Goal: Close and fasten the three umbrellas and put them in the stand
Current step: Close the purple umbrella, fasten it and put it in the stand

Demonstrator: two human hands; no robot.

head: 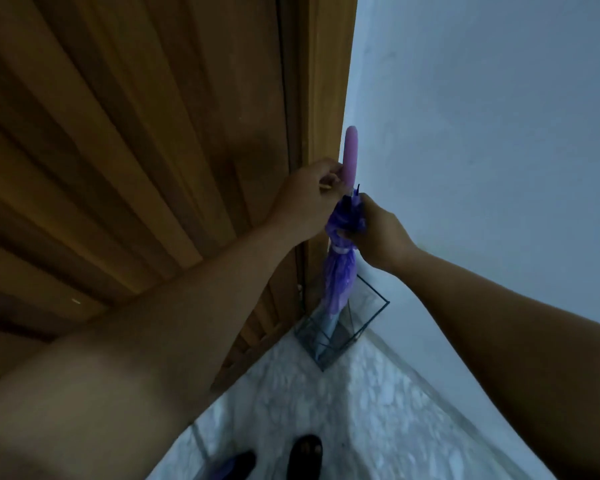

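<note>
A folded purple umbrella (338, 271) stands upright with its lower end inside the wire umbrella stand (371, 303) in the corner. A pale strap is wrapped round its canopy. My left hand (309, 199) grips the base of the pink handle (350, 154). Just below it, my right hand (378, 233) pinches the bunched canopy fabric. Part of another purple umbrella (222, 467) shows on the floor at the bottom edge, near my feet.
A brown wooden door (136, 150) fills the left side and a pale wall (482, 150) the right. The stand sits where they meet, on a speckled light floor (361, 410). My dark shoes (305, 452) are at the bottom.
</note>
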